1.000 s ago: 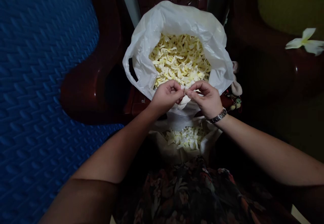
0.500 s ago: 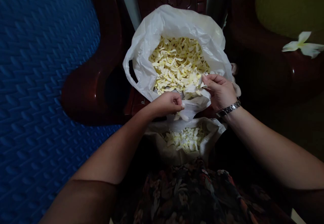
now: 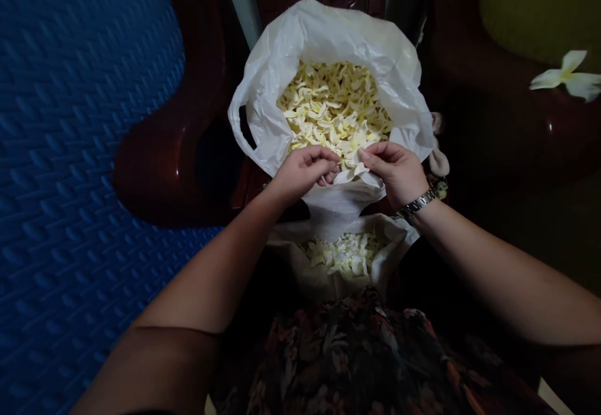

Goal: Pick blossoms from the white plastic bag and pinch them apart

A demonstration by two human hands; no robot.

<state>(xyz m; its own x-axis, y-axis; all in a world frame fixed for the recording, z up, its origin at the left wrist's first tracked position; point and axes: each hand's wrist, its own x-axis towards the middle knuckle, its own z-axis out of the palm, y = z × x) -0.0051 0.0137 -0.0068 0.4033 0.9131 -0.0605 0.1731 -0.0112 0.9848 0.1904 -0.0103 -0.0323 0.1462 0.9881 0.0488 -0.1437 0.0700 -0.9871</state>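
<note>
2 hands pinch a petal (image 3: 350, 174) over bag (image 3: 282, 46).

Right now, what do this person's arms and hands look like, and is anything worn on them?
Both arms are bare as far as the picture shows, with no sleeves in view. The left hand wears nothing visible: no ring, no glove. The right hand is also ungloved, and its wrist carries a silver metal-link wristwatch. A dark floral-patterned garment covers the lap below.

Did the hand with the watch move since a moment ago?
Yes. The right hand slid left along the big bag's front rim, toward the left hand, and pinches a flower.
</note>
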